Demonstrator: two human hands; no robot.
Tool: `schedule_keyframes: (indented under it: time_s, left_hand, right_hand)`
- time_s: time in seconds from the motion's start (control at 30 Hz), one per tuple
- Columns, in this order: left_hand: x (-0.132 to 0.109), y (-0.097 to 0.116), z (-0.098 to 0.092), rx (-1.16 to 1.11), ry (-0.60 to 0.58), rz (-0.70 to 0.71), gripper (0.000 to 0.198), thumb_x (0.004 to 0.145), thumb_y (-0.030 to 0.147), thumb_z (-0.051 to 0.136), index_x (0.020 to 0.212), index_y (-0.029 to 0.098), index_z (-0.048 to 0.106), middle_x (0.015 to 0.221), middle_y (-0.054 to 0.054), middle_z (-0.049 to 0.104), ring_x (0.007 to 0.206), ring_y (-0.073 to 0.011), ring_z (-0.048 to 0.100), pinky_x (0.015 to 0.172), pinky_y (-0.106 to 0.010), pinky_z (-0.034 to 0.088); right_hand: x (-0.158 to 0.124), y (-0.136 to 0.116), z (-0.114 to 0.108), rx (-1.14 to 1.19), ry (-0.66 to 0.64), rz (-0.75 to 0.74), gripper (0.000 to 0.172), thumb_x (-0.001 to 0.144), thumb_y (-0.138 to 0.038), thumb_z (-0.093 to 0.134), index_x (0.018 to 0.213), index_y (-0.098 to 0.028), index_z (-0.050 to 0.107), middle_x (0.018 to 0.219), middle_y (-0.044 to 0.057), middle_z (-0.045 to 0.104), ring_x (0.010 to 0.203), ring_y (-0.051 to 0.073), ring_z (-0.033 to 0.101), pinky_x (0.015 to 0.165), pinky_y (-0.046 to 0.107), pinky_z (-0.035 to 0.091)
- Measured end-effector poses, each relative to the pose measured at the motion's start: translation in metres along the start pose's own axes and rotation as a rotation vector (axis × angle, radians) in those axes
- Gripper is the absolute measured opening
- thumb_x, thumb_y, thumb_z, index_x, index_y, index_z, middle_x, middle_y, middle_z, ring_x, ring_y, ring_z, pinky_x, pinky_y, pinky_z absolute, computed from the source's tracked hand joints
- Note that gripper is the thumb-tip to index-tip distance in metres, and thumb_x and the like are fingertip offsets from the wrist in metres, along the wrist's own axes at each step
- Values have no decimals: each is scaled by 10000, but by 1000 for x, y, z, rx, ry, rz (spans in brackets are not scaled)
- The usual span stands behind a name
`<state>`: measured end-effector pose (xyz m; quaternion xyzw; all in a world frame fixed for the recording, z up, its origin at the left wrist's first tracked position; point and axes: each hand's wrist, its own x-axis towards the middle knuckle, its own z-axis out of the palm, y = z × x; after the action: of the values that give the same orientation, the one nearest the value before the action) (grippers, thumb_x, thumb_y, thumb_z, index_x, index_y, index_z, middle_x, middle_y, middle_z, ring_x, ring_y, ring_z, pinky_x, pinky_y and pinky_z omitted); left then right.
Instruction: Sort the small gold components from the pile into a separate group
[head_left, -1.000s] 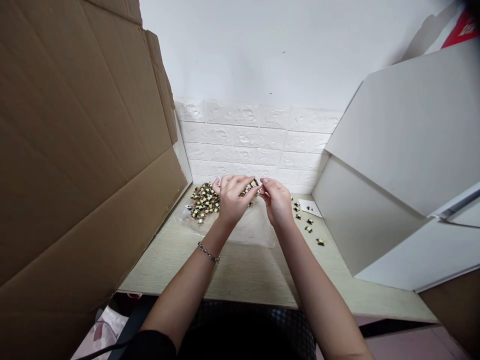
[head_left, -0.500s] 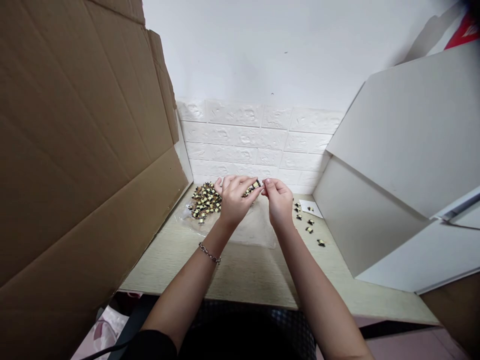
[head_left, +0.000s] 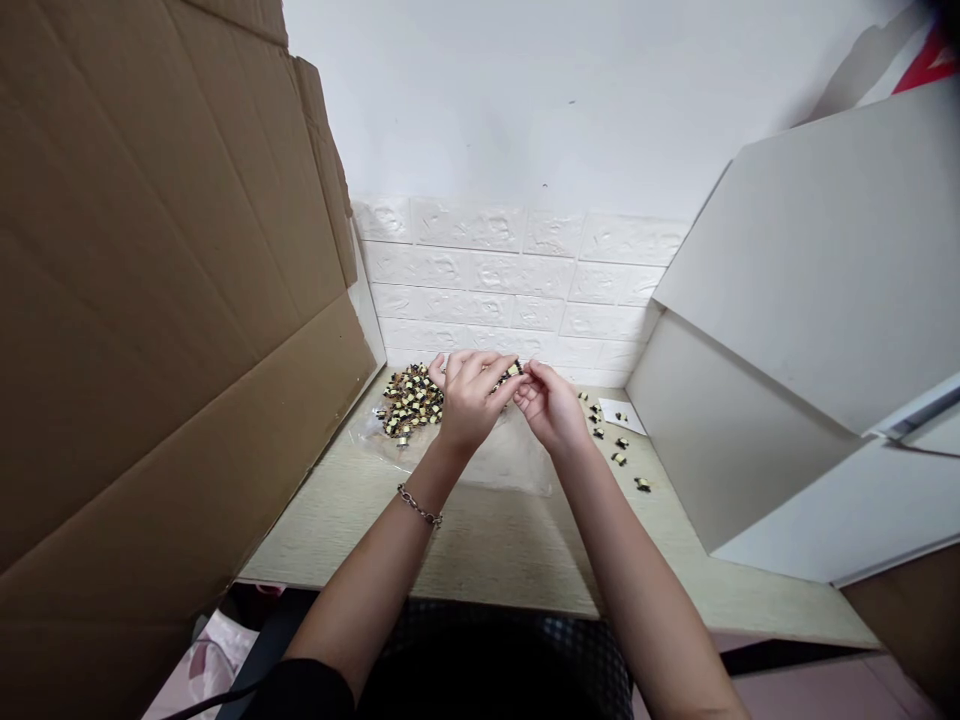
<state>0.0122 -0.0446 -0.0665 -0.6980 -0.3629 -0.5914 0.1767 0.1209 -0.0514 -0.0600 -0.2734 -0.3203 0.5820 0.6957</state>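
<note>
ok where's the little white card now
In the head view, the white card lies on the desk to the right of the person's right hand, near the white panel, with small parts scattered beside it.

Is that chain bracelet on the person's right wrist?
No, the metal chain bracelet sits on the left wrist, while the right wrist shows no bracelet.

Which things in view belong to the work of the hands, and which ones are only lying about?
In the work: left hand, right hand, small black-and-yellow component between them, heap of such components on a clear plastic bag, scattered components on the right.

Lying about: white card, cardboard sheet, white panel.
</note>
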Motion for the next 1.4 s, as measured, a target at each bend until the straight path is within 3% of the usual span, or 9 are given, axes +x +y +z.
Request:
schedule_keyframes:
  time_s: [0.13, 0.27, 0.4, 0.7, 1.0, 1.13, 1.4]
  left_hand:
    - [0, -1, 0, 6, -15, 18, 196, 742, 414, 547, 870, 297, 639, 825, 6, 637, 873, -172, 502, 908, -375, 155]
    - [0, -2, 1, 0, -11, 14, 197, 741, 420, 547, 869, 302, 639, 826, 13, 640, 873, -169, 506, 911, -378, 144]
    - [-1, -2, 2, 2, 1, 28, 195, 738, 417, 552, 869, 301, 637, 826, 16, 642, 870, -167, 504, 900, -374, 161]
    - [-2, -1, 3, 8, -36, 24, 200, 735, 421, 553, 871, 302, 639, 831, 6, 644, 890, -177, 500, 909, -385, 150]
    - [-2, -3, 3, 8, -33, 21, 205, 739, 425, 546, 873, 298, 636, 825, 6, 643, 881, -178, 498, 908, -393, 151]
    - [-2, -2, 3, -5, -50, 45, 202, 740, 424, 546, 872, 299, 634, 831, 14, 645, 884, -170, 496, 904, -385, 151]
    - [-3, -1, 4, -21, -63, 77, 199, 741, 412, 553, 890, 307, 629, 841, 19, 648, 881, -161, 502, 895, -374, 160]
  right_hand:
    - [1, -8, -5, -137, 108, -215, 118, 618, -291, 603, 685, -194, 603, 620, -51, 550, 481, 41, 434, 482, 190, 366]
    - [1, -13, -6, -384, 199, -428, 148, 633, -331, 590, 640, -186, 620, 700, -28, 607, 618, 71, 481, 609, 211, 380]
    - [0, -15, -6, -456, 178, -440, 153, 611, -341, 618, 637, -190, 625, 665, -34, 597, 657, 89, 491, 680, 236, 384]
    - [-1, -13, -7, -472, 128, -459, 185, 615, -368, 620, 640, -185, 611, 652, -32, 564, 652, 92, 476, 683, 244, 385]
    - [-7, -17, -6, -669, 135, -698, 161, 683, -334, 578, 630, -184, 589, 685, -20, 525, 684, 100, 472, 679, 240, 364]
    - [-7, -17, -7, -692, 126, -695, 178, 695, -359, 565, 651, -187, 588, 705, -14, 526, 711, 107, 471, 697, 241, 361]
    - [1, -11, -11, -524, 106, -499, 206, 668, -398, 583, 684, -194, 605, 685, -36, 554, 676, 87, 472, 691, 231, 365]
